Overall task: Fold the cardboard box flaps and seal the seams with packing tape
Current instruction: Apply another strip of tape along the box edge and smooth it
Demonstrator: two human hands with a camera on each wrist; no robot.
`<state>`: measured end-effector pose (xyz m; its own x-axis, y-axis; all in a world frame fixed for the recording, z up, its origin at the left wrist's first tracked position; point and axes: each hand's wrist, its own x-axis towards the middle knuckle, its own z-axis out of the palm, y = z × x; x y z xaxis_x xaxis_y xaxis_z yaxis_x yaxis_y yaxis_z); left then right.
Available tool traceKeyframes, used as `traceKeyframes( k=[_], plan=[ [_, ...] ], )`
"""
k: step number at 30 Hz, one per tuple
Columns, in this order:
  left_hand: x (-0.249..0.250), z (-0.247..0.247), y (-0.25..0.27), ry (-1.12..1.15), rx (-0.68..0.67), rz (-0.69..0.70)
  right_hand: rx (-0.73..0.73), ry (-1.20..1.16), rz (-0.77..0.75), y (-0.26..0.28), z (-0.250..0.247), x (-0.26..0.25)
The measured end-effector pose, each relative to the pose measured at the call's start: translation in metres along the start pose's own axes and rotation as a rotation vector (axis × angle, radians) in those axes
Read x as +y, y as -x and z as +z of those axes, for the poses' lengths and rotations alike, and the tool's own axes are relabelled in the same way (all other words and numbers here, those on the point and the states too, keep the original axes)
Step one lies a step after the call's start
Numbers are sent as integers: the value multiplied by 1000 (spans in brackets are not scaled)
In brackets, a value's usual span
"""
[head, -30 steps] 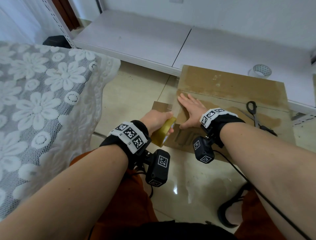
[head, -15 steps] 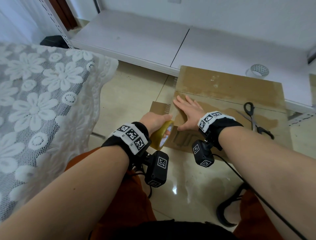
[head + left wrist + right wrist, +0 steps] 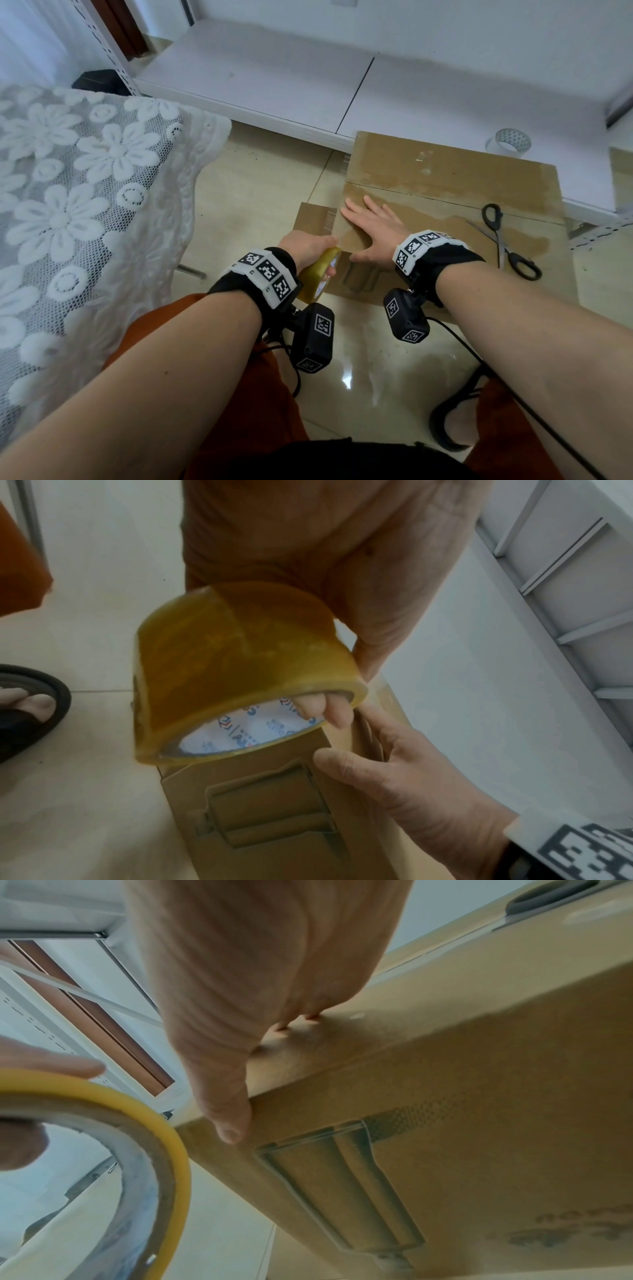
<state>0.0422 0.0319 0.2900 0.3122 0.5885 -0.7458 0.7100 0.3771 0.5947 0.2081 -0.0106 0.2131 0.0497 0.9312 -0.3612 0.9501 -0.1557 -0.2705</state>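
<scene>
Box (image 3: 445, 205) on the floor at 12 o'clock, top flaps folded shut. My right hand (image 3: 368, 228) lies flat, fingers straight, pressing the near-left corner. My left hand (image 3: 305, 246) grips the tape (image 3: 317, 279) through its core, at 9 o'clock of that corner. Step: taping the left end seam, I think; the strip is hard to see. Next: pull tape along, press down, then reach the scissors (image 3: 507, 245) at 3 o'clock.
</scene>
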Motion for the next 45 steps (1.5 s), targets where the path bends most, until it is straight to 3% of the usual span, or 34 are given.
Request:
traceKeyframes(
  k=[22,39,45],
  plan=[
    [-17,7,-22,-21,-17,-21,31,-49,-49,7,9,-5],
    [-31,10,-50,109,-166,-125,35,-82,-25,6,14,-5],
    [-38,16,-58,69,-150,-110,30,-81,-18,5,11,-3]
  ],
)
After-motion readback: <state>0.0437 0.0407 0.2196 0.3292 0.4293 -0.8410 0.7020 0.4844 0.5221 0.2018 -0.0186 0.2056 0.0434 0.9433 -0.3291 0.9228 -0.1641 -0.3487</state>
